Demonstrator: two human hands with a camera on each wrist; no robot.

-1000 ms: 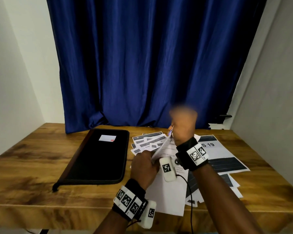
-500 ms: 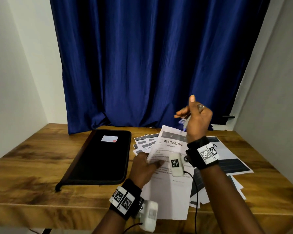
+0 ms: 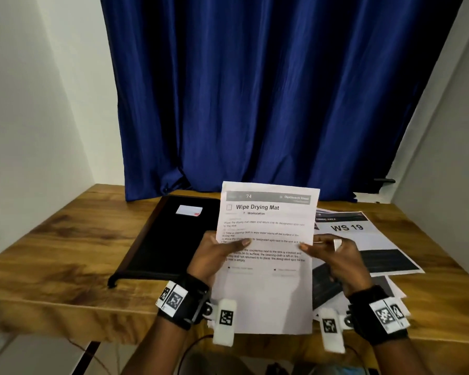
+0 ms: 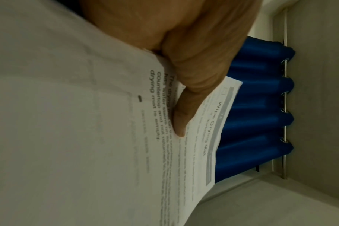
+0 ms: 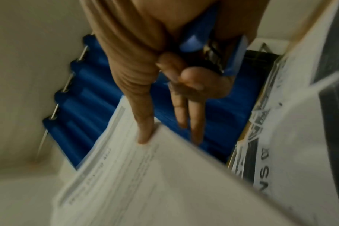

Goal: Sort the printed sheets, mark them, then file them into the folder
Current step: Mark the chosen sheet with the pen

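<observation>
While we look down over the wooden table (image 3: 65, 255), we see a white printed sheet headed "Wipe Drying Mat" (image 3: 266, 288) held nearly upright in front of the person, raised off the table. The left hand (image 3: 214, 255) grips its left edge, thumb laid across the printed face; the left wrist view shows that thumb (image 4: 184, 116) pressed on the text while the other fingers are hidden behind the paper. The right hand (image 3: 336, 258) pinches the right edge, and in the right wrist view we see its thumb (image 5: 145, 130) on the front of the sheet with two fingers (image 5: 195, 122) stretched out behind it. That same hand also has a blue object (image 5: 195, 38) tucked in the palm under the curled remaining fingers; we cannot tell what it is. A black rectangular zip folder (image 3: 168, 239) lies flat and closed on the table to the left of the held sheet, with a small white label (image 3: 189, 210) near its far end. To the right, a loose pile of other printed sheets (image 3: 377, 255) lies on the table, the top one reading "WS 19". A dark blue curtain (image 3: 268, 90) hangs behind the table.
</observation>
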